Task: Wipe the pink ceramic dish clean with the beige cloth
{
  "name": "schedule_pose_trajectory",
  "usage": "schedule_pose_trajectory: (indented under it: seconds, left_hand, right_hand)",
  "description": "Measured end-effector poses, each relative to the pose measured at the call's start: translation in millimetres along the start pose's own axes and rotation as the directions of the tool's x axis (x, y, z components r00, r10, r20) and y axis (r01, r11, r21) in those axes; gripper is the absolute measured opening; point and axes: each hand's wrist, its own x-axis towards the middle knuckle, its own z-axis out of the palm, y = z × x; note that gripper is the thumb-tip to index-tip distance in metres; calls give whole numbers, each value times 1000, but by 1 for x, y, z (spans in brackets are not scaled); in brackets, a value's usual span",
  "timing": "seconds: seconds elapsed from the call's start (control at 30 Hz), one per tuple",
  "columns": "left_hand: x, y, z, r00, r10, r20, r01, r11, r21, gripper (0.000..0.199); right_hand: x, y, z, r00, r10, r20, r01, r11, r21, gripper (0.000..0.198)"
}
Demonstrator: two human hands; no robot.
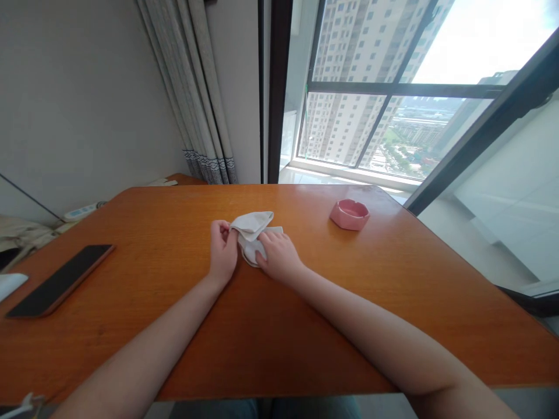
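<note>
A crumpled, folded white cloth (pixel 252 224) lies near the middle of the wooden table (pixel 174 334), one flap of it raised. My left hand (pixel 224 247) is closed, pinching the cloth's left edge between thumb and fingers. From the right, my right hand (pixel 279 251) grips the lower part of the same cloth, its fingers over the fabric and its thumb at the near side. Some of the cloth is hidden under my right fingers. Farther right on the table stands a pink angular bowl (pixel 349 215) like an ashtray, apart from both hands.
A flat black-topped slab with a reddish rim (pixel 61 280) lies at the table's left. Beside it, a white object (pixel 11 284) is cut off by the frame. A grey curtain (pixel 192 87) hangs behind the table, and a large window (pixel 393 88) is at the back right.
</note>
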Motion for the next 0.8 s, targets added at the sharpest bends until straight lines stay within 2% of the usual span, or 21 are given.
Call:
schedule_pose_trajectory:
  seconds: [0.07,0.17,0.27,0.37,0.43,0.47,0.53,0.57,0.6,0.63,0.67,0.73,0.8]
  left_hand:
    - [4,-4,-3,992,-40,-123,32,997,-65,13]
    - [12,-17,-6,951,-195,-240,154,972,-179,19]
    - [22,-31,-11,889,-339,-307,261,927,-269,23]
    - [31,-38,-18,831,-431,-352,347,896,-277,31]
    - [35,-38,-23,811,-418,-409,358,908,-217,34]
    - [36,-35,-24,817,-364,-448,327,931,-159,34]
    - [33,-27,-25,870,-136,-474,174,984,38,33]
    - [31,-22,-24,904,16,-427,59,985,164,32]
    - [27,-16,-21,931,162,-327,-67,957,283,30]
    - [24,-11,-19,945,272,-182,-187,905,381,28]
    - [21,-7,-17,944,328,-20,-285,846,451,24]
    - [19,-4,-15,919,316,237,-395,745,537,15]
    - [24,-11,-19,913,253,319,-401,688,604,15]
  right_hand:
    - [-5,-7,10,997,16,71,-13,999,-39,25]
    - [-4,6,13,990,64,124,-56,996,-71,27]
    - [1,27,6,980,136,143,-126,989,-75,30]
    - [4,44,2,969,186,164,-175,981,-80,31]
    - [5,51,1,962,222,161,-209,973,-94,30]
    - [5,53,2,958,240,155,-226,969,-104,29]
    - [5,56,5,954,268,132,-252,959,-126,27]
    - [5,56,6,954,274,120,-258,957,-136,27]
    - [5,57,8,955,274,109,-258,955,-144,27]
    - [6,57,9,957,271,101,-255,955,-150,27]
    - [6,58,10,959,266,95,-250,956,-153,27]
    - [6,59,11,962,255,96,-239,959,-152,28]
    - [7,60,9,963,241,122,-223,964,-142,28]
